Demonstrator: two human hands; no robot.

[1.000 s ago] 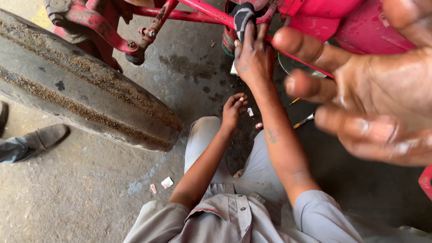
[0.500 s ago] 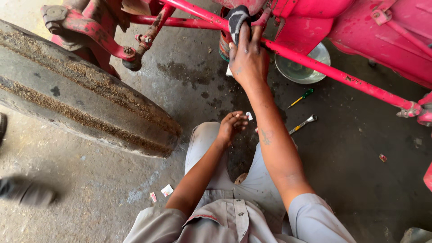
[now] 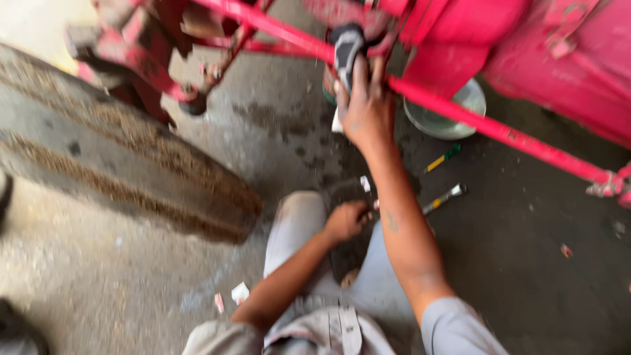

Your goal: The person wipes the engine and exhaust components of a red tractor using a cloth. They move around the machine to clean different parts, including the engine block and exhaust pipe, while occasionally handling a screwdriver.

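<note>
Overhead, right hand (image 3: 367, 112) stretched up, fingers wrapped around a dark grey part (image 3: 346, 46) on the red machine frame (image 3: 460, 112). Left hand (image 3: 346, 220) curled shut near the knee, grasp unclear through blur. Just beyond the red bar, a round metal bowl (image 3: 453, 118) on the stained floor, contents not discernible. Two yellow-handled tools (image 3: 444, 197) close by. Large worn tyre (image 3: 118, 164) at left.

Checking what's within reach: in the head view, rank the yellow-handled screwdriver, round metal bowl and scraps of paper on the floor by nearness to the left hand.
From the left hand:
1. Yellow-handled screwdriver, to its right.
2. Scraps of paper, lower left on the floor.
3. Round metal bowl, upper right under the red bar.
</note>
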